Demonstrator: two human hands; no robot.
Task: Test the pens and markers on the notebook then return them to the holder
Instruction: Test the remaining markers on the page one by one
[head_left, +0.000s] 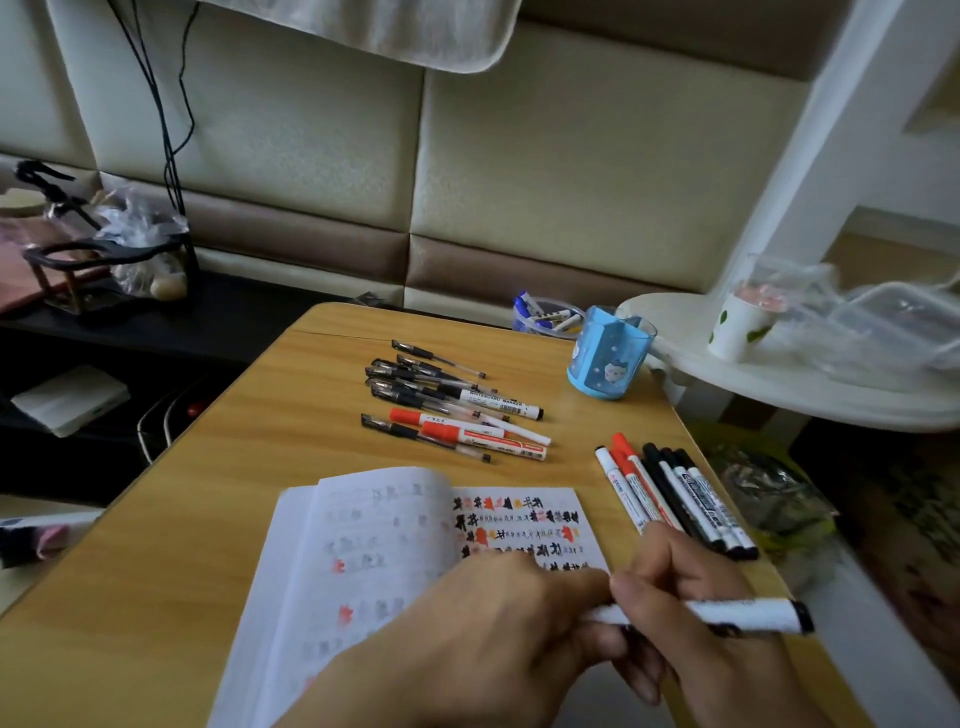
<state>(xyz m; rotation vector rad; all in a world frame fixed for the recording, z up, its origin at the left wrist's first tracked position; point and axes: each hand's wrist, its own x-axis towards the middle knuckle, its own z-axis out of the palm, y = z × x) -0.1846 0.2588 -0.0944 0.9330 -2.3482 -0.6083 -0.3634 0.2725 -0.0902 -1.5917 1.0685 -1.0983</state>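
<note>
Lower right of frame: both hands hold one marker (727, 616) over the notebook (374, 561). Right hand (706, 623) grips barrel; left hand (498, 629) pinches its left end. Pen pile (447, 405) at center, marker row (675, 493) at right, blue holder (610, 358) upper right on tabletop (208, 493).

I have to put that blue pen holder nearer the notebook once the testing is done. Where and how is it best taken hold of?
Probably by the wall of the blue pen holder, fingers wrapped round its middle from the near side. It stands upright, slightly tilted in this wide view, near the table's far right edge, and looks round and open-topped. Dividers cross its mouth, so a rim pinch seems less sure.
</note>
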